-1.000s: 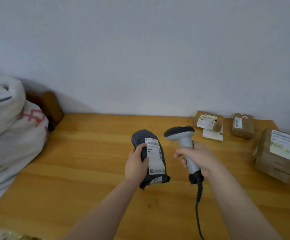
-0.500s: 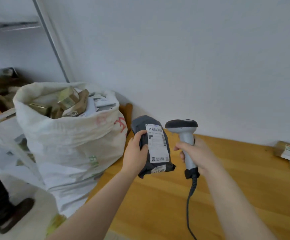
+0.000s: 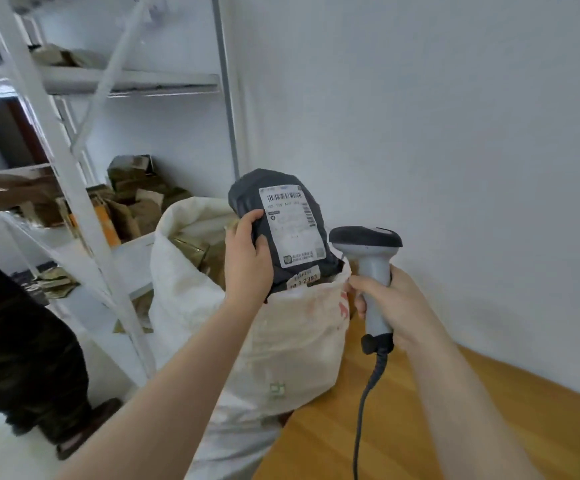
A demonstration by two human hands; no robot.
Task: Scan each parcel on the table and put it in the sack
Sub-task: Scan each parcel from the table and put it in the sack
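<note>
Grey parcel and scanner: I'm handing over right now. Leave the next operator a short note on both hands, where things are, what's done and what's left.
Left hand: grips the dark grey parcel, label facing the camera, over the open mouth of the white sack.
Right hand: grips the scanner by its handle, beside the parcel, with the cable hanging down.
Sack: stands at the end of the wooden table and already holds brown parcels.
Done: parcel lifted to the sack. Whether it has been scanned does not show.
Left: confirm the scan, drop it in, then check the table, which is mostly out of view.
</note>
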